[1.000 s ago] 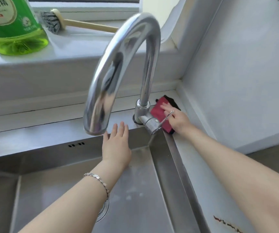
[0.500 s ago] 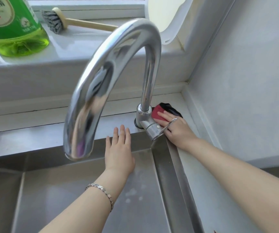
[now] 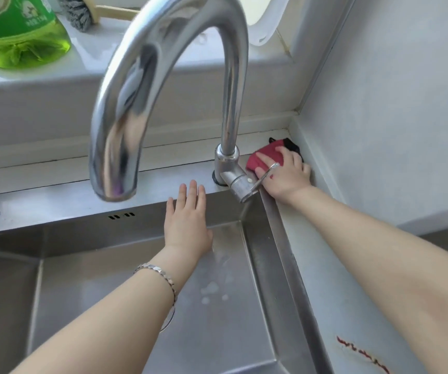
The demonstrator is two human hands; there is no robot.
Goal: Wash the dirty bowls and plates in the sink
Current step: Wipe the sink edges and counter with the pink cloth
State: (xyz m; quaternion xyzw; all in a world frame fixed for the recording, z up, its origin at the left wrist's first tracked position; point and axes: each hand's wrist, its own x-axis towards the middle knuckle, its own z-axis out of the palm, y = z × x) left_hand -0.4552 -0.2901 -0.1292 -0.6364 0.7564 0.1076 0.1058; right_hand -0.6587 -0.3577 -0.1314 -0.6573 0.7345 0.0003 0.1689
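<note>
Two bare forearms are reaching in from the near edge, the left one crossing above the steel sink (image 3: 285,247), which is sitting sunk into the table (image 3: 333,279) and filling the near-left of the view. A silver bracelet (image 3: 160,276) is circling the left wrist, and that wrist is hiding most of the drain (image 3: 169,319). Red markings (image 3: 363,354) on the table's near right edge are proving too smeared to read.

The left hand (image 3: 187,225) is stretching palm down over the basin's back wall, fingers straight and pressed together, tips reaching the back rim; whether they are touching it cannot be told.

Farther back, the right hand (image 3: 285,175) is lying on a red cloth (image 3: 267,156) at the table's back right corner, fingers nearly straight and slightly spread, pressing it down. The tap's lever (image 3: 260,180) is crossing in front of the knuckles, and a dark patch behind the cloth is staying indistinct.

The faucet (image 3: 163,63) is arching blurred over the back rim. On the window ledge (image 3: 55,85) behind, a green detergent bottle (image 3: 20,36) and a brush (image 3: 79,14) are being cut off by the top edge.
</note>
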